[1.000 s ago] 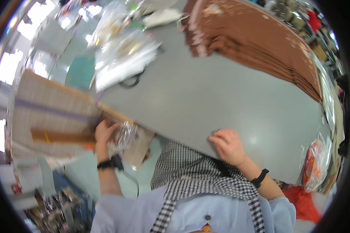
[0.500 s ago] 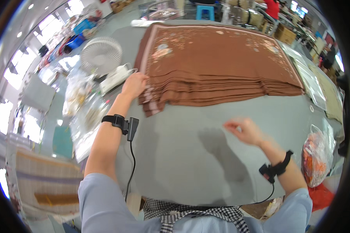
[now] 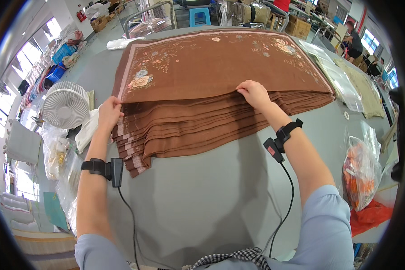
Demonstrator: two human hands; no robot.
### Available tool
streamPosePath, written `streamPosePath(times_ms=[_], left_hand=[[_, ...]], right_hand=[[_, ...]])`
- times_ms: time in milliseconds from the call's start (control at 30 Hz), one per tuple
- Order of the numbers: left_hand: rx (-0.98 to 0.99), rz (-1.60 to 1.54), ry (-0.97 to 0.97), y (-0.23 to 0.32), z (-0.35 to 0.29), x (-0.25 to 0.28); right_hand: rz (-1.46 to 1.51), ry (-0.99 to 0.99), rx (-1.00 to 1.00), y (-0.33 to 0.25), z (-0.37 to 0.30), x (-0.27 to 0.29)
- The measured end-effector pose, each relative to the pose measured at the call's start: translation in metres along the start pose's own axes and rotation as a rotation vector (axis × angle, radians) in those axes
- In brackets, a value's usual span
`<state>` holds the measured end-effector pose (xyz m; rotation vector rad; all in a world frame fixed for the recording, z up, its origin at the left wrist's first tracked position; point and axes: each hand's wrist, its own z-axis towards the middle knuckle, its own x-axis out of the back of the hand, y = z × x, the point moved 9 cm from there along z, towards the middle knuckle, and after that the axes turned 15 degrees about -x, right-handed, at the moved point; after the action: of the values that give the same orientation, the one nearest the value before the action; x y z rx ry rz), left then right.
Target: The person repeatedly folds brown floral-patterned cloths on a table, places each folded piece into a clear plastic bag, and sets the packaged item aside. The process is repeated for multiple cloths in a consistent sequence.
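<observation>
A brown cloth with a pink border and printed flowers (image 3: 189, 63) lies spread over the far half of the grey table (image 3: 198, 202). Its near edge runs between my two hands. My left hand (image 3: 109, 116) pinches that edge at the left corner. Near the middle, my right hand (image 3: 255, 95) has the same edge between thumb and fingertips. Below it, several bunched brown layers (image 3: 189, 130) lie in wavy folds towards me, their patterned ends fanned out at the left. Each wrist wears a black strap with a small cabled box.
To the left are a white fan (image 3: 65, 104), a white power strip (image 3: 87, 130) and clear plastic bags (image 3: 54, 153). On the right lie plastic sheets (image 3: 335, 76), a white ring (image 3: 346, 115) and a bag with orange contents (image 3: 360, 173). A blue stool (image 3: 199, 16) stands beyond the table.
My right hand has moved up and forward from above the bare table to grip the cloth's edge. That edge now sits straighter, and the view has shifted.
</observation>
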<state>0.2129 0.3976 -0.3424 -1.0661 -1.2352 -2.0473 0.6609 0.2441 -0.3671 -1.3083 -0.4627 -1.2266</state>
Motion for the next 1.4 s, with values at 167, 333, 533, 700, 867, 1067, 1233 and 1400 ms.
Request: streamPosePath(times_ms=[167,333,533,700,867,1067,1233,1400], left_hand=[[-0.542,0.389,0.045,0.11,-0.01,-0.029],[-0.559,0.309,0.045,0.137,-0.004,-0.091],[-0.381,-0.055,0.15,0.071,-0.046,0.004],[-0.46,-0.218,0.1,0.118,-0.166,0.147],[-0.334,0.207,0.208,0.108,-0.292,0.258],[0.195,-0.102,0.304,0.079,-0.417,0.138],[-0.471,-0.687,-0.011,0.255,-0.393,-0.019],[-0.372,-0.815,-0.175,0.346,-0.323,-0.077]], right_hand=[[0.056,-0.357,-0.4,0.03,0.027,-0.01],[0.636,0.304,0.013,-0.028,0.032,0.094],[0.362,0.396,0.106,-0.016,-0.078,0.207],[0.122,0.308,0.27,-0.034,-0.17,0.21],[-0.255,0.216,0.306,-0.088,-0.199,0.202],[-0.099,0.421,0.703,-0.22,-0.2,0.289],[0.294,-0.001,0.699,-0.322,-0.183,0.32],[0.636,0.02,0.468,-0.353,-0.152,0.341]])
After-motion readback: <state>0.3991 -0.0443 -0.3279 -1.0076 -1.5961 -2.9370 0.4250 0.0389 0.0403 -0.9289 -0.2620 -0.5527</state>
